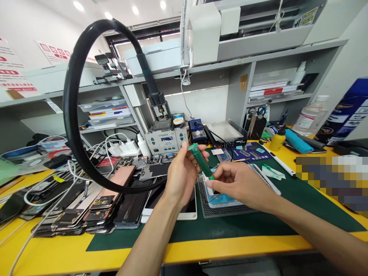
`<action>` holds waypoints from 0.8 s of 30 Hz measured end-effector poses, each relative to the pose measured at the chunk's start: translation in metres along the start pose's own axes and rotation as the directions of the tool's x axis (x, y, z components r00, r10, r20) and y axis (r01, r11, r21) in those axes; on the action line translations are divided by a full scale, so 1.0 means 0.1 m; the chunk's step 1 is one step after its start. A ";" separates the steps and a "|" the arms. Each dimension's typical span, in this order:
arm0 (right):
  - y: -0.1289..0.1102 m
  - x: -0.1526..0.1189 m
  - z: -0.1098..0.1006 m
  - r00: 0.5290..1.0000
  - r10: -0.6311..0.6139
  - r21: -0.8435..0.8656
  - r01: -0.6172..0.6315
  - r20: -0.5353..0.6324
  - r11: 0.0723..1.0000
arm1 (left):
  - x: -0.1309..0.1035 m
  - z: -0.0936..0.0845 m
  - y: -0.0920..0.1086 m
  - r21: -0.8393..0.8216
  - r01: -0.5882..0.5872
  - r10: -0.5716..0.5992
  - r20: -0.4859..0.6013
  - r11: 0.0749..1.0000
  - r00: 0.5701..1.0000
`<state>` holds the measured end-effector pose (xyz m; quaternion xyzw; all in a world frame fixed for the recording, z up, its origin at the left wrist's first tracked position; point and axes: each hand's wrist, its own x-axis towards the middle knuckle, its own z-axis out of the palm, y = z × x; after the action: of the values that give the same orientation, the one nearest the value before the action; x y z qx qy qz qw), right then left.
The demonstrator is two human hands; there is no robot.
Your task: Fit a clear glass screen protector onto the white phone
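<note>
A green syringe-like tube (202,161) is held tilted over the work mat, its wide flanged end up and its narrow end down. My left hand (182,174) grips it near the upper flange, fingers curled behind the barrel. The thumb and fingers of my right hand (238,182) pinch its narrow lower tip. Beneath my hands, a light blue and white device (221,200) lies on a dark perforated pad (220,212), partly covered by my right hand. A white-framed tablet (186,212) lies beside the pad, partly behind my left forearm.
Stacked phones and phone parts (103,207) fill the left side. A thick black hose (70,99) loops up from the hot-air station (166,142). At the right stand a yellow bottle (277,142) and a clear bottle (312,117); a white pen-like tool (280,163) lies on the green mat (304,218).
</note>
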<state>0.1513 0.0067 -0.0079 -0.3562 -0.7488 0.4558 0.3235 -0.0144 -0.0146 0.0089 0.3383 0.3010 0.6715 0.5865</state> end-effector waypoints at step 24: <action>-0.02 -0.02 -0.01 0.999 0.018 0.003 -0.018 -0.033 1.000 | -0.06 -0.02 0.03 0.088 -0.022 0.008 0.155 0.996 0.988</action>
<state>0.1529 0.0050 -0.0061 -0.3698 -0.7396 0.4538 0.3323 -0.0170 -0.0204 0.0096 0.4176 0.2819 0.6335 0.5872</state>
